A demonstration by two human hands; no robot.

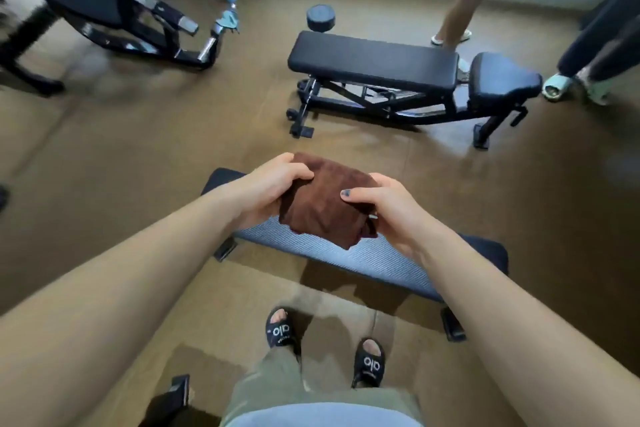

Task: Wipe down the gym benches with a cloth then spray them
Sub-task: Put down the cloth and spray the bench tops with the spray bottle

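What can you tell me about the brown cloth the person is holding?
The brown cloth is a dark, soft-looking towel, folded into a thick bundle with one corner hanging down. The left hand grips its left edge and the right hand grips its right edge, thumb on top. It is held up in front of the person, above the near bench, whose grey-blue top shows beneath it.

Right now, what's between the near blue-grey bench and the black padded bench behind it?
Head view: only bare brown floor separates the blue-grey ribbed flat bench from the black padded adjustable bench. Both hands hold the folded brown cloth above the near bench.
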